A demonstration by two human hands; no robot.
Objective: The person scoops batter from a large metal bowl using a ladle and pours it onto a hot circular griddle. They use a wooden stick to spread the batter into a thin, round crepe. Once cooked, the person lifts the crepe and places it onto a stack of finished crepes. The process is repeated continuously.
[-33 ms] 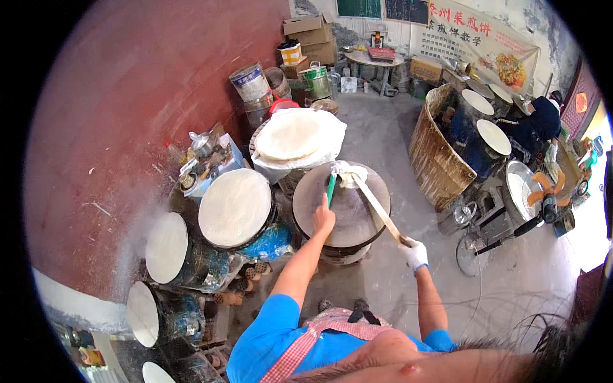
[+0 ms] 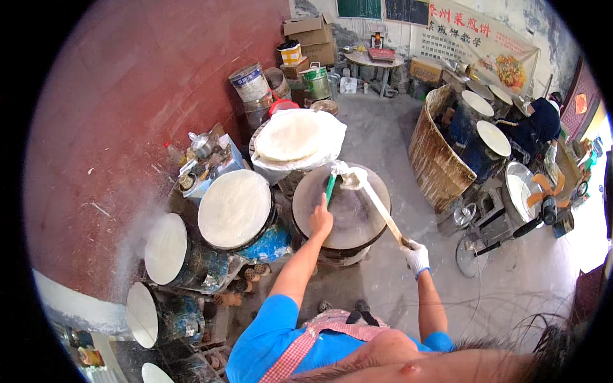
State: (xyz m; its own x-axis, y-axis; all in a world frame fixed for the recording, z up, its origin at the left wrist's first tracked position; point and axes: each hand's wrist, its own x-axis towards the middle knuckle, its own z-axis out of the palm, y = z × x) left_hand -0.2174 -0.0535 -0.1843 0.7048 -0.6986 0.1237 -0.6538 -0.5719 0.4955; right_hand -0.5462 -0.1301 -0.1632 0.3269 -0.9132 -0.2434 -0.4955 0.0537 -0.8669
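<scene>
My bare left hand (image 2: 321, 219) is closed round a tool with a green handle (image 2: 331, 187), its white far end leaning in over a round grey griddle (image 2: 348, 223). A white work glove covers my right hand (image 2: 416, 256), which grips the near end of a long pale wooden stick (image 2: 384, 212). That stick slants up and leftward across the griddle. At its far end sits a soft white lump (image 2: 354, 178), close to the tip of the green-handled tool; whether it is dough or cloth I cannot tell.
A stack of thin pale pancakes (image 2: 290, 137) lies on white sheeting beyond the griddle. Round griddles with pale sheets, one (image 2: 235, 209) nearest, line the left. Rightward stand a curved, stained screen (image 2: 440, 153), a pedestal fan (image 2: 548, 204) and a person in dark clothes (image 2: 539, 124) bending down.
The white lump and stick tip have shifted slightly on the griddle. Both hands keep their grips, with my left hand a touch further left and my right hand nearly in place.
</scene>
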